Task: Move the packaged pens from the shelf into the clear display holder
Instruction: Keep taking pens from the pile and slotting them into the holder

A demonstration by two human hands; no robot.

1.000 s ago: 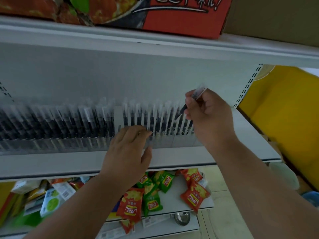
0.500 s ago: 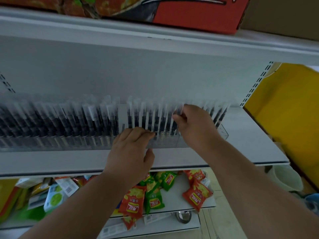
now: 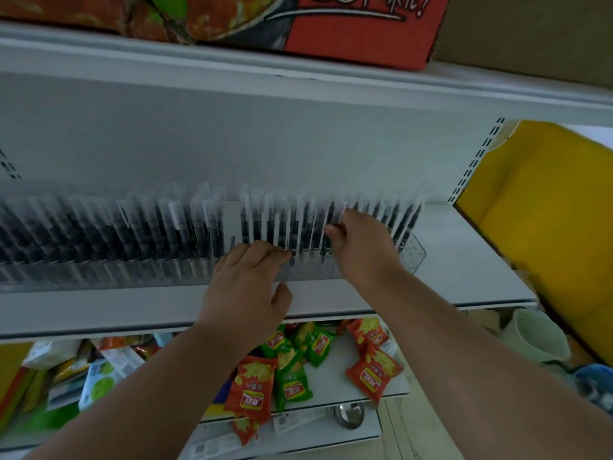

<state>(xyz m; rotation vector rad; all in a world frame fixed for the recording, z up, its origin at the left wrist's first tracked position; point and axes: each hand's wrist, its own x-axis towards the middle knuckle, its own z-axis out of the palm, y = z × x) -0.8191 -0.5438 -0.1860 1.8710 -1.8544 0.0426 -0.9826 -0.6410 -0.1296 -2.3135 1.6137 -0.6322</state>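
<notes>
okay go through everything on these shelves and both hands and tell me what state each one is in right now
clear display holder: on the shelf, nearly full, right end empty
packaged pens: upright, packed in a row
left hand: fingers resting on the holder's front edge
right hand: fingers curled round a pen among the row
snack packets: lying loose on the lower shelf
red carton: sitting on the top shelf

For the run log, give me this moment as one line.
right hand: pinching packaged pen in clear holder | left hand: resting on holder front
</notes>
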